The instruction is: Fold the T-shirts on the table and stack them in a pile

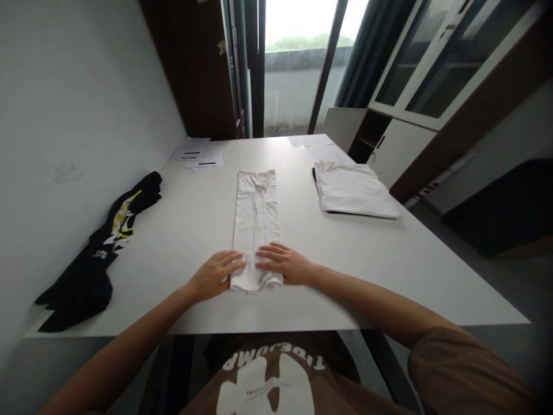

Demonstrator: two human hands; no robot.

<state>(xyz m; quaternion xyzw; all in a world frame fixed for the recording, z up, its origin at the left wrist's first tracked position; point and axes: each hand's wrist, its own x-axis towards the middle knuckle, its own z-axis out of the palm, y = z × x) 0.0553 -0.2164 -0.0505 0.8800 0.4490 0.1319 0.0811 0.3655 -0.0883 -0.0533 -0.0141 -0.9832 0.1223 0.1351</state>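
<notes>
A white garment, probably a shirt point(257, 222), lies folded into a long narrow strip on the white table, its length running away from me. The collar seems to be at the far end, where the cloth is bunched. My left hand point(218, 272) rests on the strip's near left edge, fingers stretched out over the cloth. From the other side, my right hand point(287, 264) lies flat on its near right part, fingers spread toward the middle. Neither hand grips the fabric. Slight creases run along the strip.
On the white table point(190, 219), a black printed garment point(106, 248) lies crumpled along the left wall. Folded white cloth point(356, 190) with a dark layer beneath sits at the right. Papers point(201, 154) lie at the far left, more sheets point(324, 150) at the far right.
</notes>
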